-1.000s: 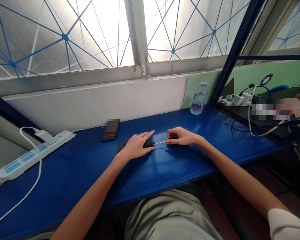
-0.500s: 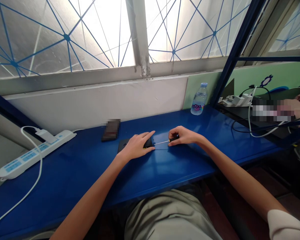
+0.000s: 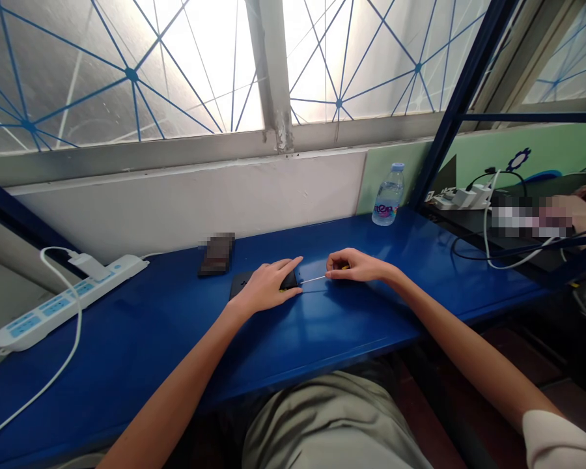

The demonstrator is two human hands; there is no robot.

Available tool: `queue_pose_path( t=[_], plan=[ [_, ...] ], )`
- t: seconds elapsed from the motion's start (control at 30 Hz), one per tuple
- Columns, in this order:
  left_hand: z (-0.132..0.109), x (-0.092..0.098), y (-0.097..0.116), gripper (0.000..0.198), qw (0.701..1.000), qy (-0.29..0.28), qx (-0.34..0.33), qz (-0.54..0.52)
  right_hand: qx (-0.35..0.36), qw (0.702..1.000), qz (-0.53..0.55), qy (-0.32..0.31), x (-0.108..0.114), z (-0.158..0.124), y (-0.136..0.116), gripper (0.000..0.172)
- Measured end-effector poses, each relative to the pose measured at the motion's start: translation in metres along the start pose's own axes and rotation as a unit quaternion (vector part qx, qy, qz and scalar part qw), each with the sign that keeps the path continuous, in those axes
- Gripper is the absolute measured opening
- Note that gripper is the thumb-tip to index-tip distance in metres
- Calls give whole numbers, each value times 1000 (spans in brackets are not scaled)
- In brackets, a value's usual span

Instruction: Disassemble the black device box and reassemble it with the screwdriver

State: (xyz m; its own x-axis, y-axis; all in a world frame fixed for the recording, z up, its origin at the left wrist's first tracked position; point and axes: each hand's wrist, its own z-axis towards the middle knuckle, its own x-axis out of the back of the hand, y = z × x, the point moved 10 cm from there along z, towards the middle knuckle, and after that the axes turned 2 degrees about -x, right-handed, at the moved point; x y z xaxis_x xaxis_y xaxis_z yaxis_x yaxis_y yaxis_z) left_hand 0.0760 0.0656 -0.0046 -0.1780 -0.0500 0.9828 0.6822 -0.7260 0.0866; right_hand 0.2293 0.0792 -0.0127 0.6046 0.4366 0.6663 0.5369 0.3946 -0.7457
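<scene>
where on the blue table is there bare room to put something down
Free on the blue table: the near stretch between both hands and the front edge, and the back strip between the dark flat object and water bottle. Crowded: mid-table, where the left hand covers a black device and the right hand holds a thin-shafted tool; far left, the power strip.

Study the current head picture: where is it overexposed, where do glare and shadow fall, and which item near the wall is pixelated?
Head view: the window glares nearly white in places; head view: pale reflections lie on the blue tabletop between the left hand and right hand, with shadow below the right hand; head view: pixelation hides detail on the dark item near the wall.
</scene>
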Motion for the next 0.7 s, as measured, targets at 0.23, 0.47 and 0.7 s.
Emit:
queue_pose_path(
  t=[0.23, 0.47, 0.7],
  plan=[
    [0, 0, 1, 70, 1000, -1, -3, 0, -15, 1000, -7, -23, -4, 0, 1, 48],
    [0, -1, 1, 68, 1000, 2, -10, 0, -10, 999, 19, -33, -9, 1, -1, 46],
    [-1, 0, 1, 67, 1000, 6, -7, 0, -5, 1000, 26, -5, -3, 2, 1, 52]
  ],
)
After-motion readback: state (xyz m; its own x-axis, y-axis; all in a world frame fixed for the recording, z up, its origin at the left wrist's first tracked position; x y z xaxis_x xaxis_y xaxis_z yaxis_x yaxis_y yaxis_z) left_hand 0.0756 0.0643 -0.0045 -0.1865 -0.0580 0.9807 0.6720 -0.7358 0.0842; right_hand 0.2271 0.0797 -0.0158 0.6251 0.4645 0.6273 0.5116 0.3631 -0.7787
